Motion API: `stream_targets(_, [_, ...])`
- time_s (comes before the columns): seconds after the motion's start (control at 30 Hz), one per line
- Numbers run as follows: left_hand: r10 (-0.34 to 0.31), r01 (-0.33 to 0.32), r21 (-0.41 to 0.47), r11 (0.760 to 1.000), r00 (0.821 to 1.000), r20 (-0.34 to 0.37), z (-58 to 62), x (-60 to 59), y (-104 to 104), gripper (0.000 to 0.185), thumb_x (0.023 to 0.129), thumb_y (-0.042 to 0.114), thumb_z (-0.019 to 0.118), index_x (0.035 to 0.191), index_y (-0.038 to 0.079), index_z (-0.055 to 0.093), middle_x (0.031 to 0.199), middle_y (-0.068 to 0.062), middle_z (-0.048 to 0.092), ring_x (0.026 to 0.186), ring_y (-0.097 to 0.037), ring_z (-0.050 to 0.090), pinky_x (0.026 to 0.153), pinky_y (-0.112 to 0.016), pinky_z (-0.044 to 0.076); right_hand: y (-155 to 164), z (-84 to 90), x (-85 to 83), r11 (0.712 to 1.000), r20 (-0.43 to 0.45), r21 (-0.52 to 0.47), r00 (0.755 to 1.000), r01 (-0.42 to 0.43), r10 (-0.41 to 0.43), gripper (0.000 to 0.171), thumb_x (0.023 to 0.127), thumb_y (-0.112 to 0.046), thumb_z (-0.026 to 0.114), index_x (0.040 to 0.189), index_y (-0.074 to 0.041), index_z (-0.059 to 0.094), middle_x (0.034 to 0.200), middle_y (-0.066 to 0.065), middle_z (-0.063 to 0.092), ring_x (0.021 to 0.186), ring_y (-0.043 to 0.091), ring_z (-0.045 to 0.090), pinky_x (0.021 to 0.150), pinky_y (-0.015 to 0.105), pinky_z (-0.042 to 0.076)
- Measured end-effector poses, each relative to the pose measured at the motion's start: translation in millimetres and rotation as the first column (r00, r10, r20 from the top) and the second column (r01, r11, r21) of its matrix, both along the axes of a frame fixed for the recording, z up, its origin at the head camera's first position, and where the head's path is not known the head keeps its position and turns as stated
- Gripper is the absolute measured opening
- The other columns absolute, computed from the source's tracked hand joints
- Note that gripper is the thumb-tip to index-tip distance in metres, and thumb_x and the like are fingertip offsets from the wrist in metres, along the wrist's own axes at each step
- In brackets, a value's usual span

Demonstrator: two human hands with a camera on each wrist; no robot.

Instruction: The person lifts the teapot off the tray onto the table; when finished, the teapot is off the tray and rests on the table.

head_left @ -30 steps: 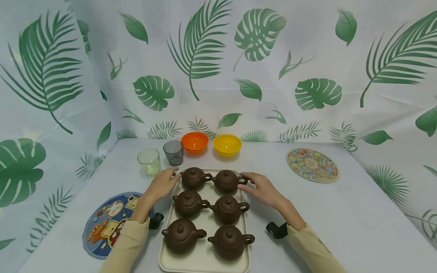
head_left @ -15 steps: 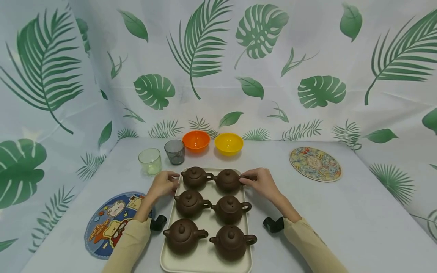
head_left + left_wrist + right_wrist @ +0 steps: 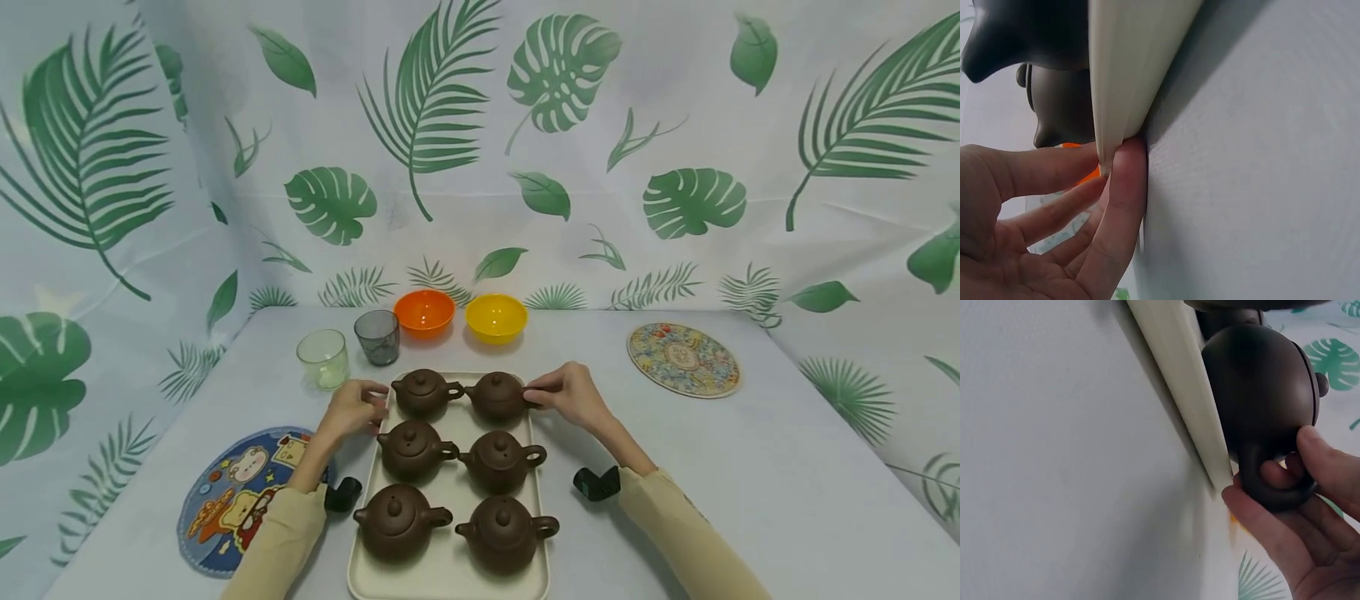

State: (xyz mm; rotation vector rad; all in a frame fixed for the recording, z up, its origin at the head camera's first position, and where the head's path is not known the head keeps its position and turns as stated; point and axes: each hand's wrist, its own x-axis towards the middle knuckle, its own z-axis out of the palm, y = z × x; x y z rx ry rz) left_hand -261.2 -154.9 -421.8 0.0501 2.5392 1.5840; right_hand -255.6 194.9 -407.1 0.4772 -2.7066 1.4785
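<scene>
Tray: cream tray (image 3: 444, 575), lower centre of the head view; cannot tell whether its far end sits fully on the white table (image 3: 787, 500).
Teapots: six, dark brown, on the tray in two columns; top right teapot (image 3: 497, 398) is the one in hand.
Left hand: left hand (image 3: 351, 408) pinches the tray's upper left edge, one fingertip tucked low beside the tabletop.
Right hand: right hand (image 3: 576, 396) grasps that pot's handle (image 3: 1279, 499), thumb at its body; one fingertip near the tray's edge, contact unclear.
Beyond: grey glass (image 3: 378, 340) and orange bowl (image 3: 424, 315), upper middle.
Doing it well (judgement): grips look unlike, edge one side, handle the other; steady pressure best, pot upright, tray level. Spout lies close to the top left teapot (image 3: 422, 393); sideways tugs risk a knock.
</scene>
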Motion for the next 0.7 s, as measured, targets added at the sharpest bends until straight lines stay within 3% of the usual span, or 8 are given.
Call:
stream_targets(0.2, [0.030, -0.030, -0.001, 1.000, 0.999, 0.012, 0.0, 0.4, 3, 0.037, 0.082, -0.006, 0.062, 0.118, -0.010, 0.061, 0.086, -0.016, 0.065, 0.061, -0.015, 0.062, 0.053, -0.029, 0.056, 25, 8.3, -3.2, 0.989, 0.030, -0.134, 0.997, -0.061, 0.065, 0.021, 0.086, -0.006, 0.070, 0.100, 0.009, 0.072, 0.092, 0.023, 0.071, 0.076, 0.023, 0.072, 0.069, 0.035, 0.059])
stream_targets(0.37, [0.024, -0.024, 0.014, 1.000, 1.000, 0.003, -0.7, 0.8, 2, 0.038, 0.081, -0.006, 0.062, 0.119, -0.011, 0.060, 0.087, -0.018, 0.065, 0.061, -0.014, 0.062, 0.053, -0.030, 0.056, 66, 20.8, -6.7, 0.985, 0.030, -0.141, 0.994, -0.096, 0.101, 0.024, 0.088, -0.004, 0.067, 0.105, 0.013, 0.068, 0.095, 0.024, 0.070, 0.078, 0.019, 0.072, 0.073, 0.034, 0.059])
stream_targets(0.57, [0.028, -0.028, 0.013, 1.000, 1.000, -0.001, -1.5, 1.1, 2, 0.038, 0.081, -0.007, 0.061, 0.119, -0.011, 0.060, 0.086, -0.018, 0.064, 0.061, -0.014, 0.061, 0.052, -0.029, 0.056, 125, 27.6, -4.9, 0.989, 0.016, -0.109, 0.994, -0.104, 0.107, 0.026, 0.089, -0.001, 0.065, 0.105, 0.018, 0.065, 0.088, 0.003, 0.074, 0.076, 0.017, 0.072, 0.072, 0.035, 0.059])
stream_targets(0.7, [0.035, -0.035, 0.013, 0.999, 0.999, -0.002, -0.7, 1.6, 2, 0.038, 0.081, -0.007, 0.061, 0.119, -0.011, 0.060, 0.087, -0.018, 0.065, 0.062, -0.014, 0.061, 0.053, -0.029, 0.056, 160, 28.3, 2.3, 0.997, 0.027, -0.050, 0.998, -0.051, 0.052, 0.028, 0.089, -0.002, 0.065, 0.107, 0.019, 0.064, 0.086, -0.008, 0.073, 0.075, 0.017, 0.071, 0.067, 0.035, 0.059])
